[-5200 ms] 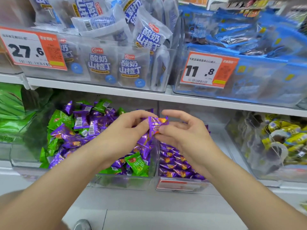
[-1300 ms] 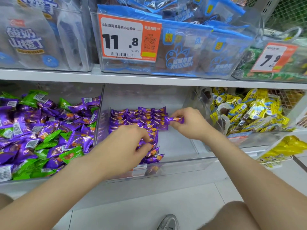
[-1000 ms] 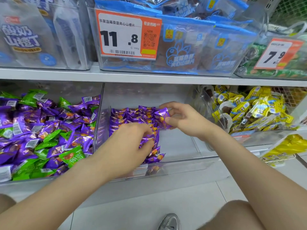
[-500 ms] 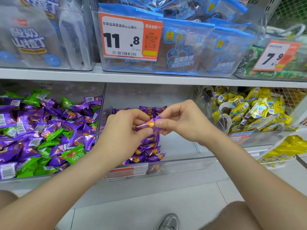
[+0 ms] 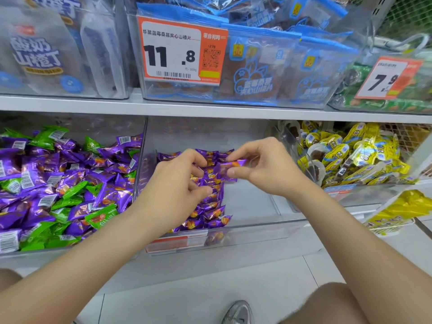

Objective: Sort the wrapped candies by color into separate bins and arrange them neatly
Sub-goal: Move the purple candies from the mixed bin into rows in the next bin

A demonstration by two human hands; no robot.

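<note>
My right hand [image 5: 264,169] pinches one purple wrapped candy [image 5: 230,165] by its end, just above the middle clear bin [image 5: 252,226]. In that bin, purple candies [image 5: 210,211] lie in neat rows along its left side. My left hand [image 5: 177,185] hovers over those rows with fingers curled, close to the pinched candy; its palm faces down, so I cannot tell whether it holds anything. The left bin [image 5: 140,160] holds a loose mix of purple candies [image 5: 30,164] and green candies [image 5: 98,216].
A bin of yellow-wrapped sweets [image 5: 350,155] stands to the right, with a yellow packet [image 5: 402,213] in front of it. The shelf above [image 5: 210,108] carries bagged snacks and price tags. A shoe [image 5: 238,312] shows on the floor below.
Both hands held the candy together half a second ago. Now my left hand has let go and dropped toward the rows, and my right hand keeps the candy, shifted slightly right.
</note>
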